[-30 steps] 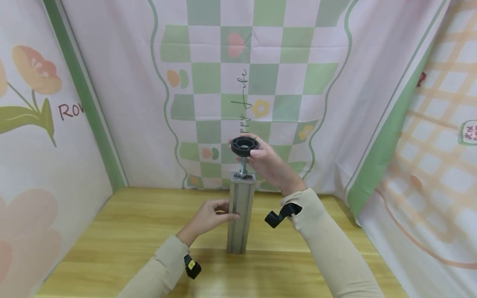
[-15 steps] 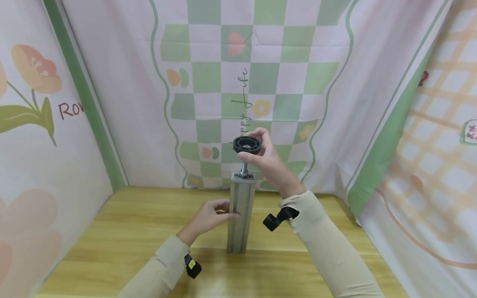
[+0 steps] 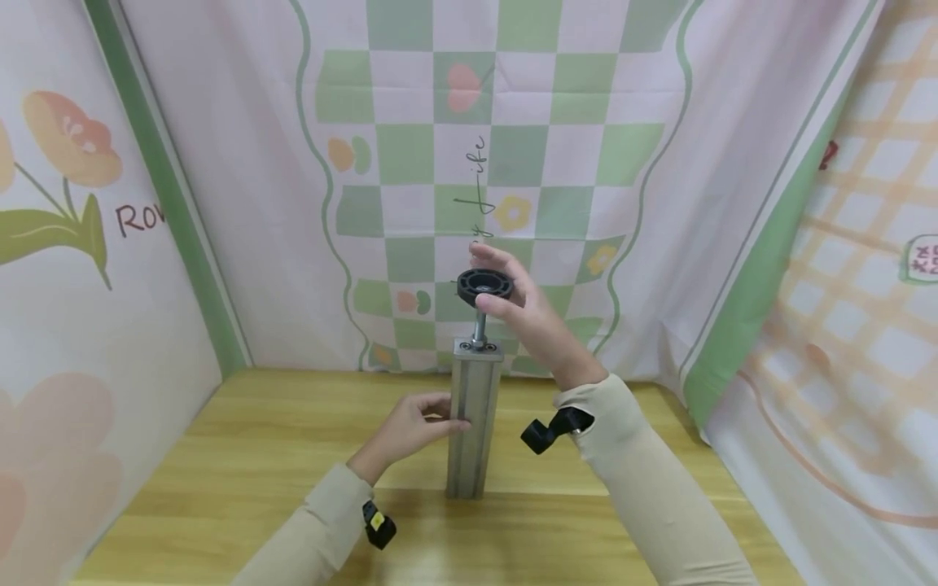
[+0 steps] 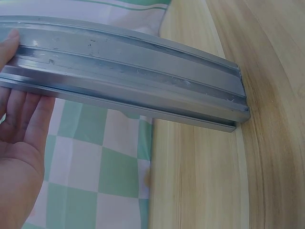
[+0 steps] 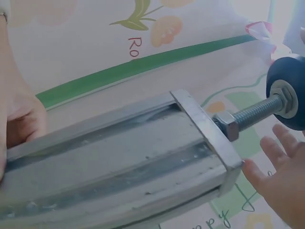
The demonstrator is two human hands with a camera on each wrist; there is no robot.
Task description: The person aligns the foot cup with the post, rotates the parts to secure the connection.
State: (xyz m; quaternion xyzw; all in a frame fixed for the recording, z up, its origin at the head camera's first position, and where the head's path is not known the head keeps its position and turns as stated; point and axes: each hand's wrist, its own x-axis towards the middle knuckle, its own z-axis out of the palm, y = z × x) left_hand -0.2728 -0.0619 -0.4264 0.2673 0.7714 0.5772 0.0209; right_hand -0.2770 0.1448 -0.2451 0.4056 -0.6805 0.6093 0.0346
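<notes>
An aluminium profile (image 3: pixel 472 431) stands upright on the table, with slots along its sides. On its end plate, a threaded rod with a nut (image 5: pixel 228 125) carries a round black levelling foot (image 3: pixel 484 285), hollow side up. My left hand (image 3: pixel 406 427) grips the profile at mid-height, thumb on the near face and fingers behind; the left wrist view shows this hand (image 4: pixel 21 157) at the profile's edge. Around the foot's right side is my right hand (image 3: pixel 523 301), fingers stretched out behind it and thumb at its near rim. Whether the thumb touches the rim I cannot tell.
The wooden table (image 3: pixel 293 423) lies under the profile. A checked curtain (image 3: pixel 410 155) hangs behind it, with printed cloth (image 3: pixel 66 325) on the left and more cloth (image 3: pixel 843 366) on the right. Black camera mounts sit on both wrists.
My right hand's fingers have shifted around the levelling foot, from wrapped close to it to stretched out behind it. My left hand and the profile have stayed in place.
</notes>
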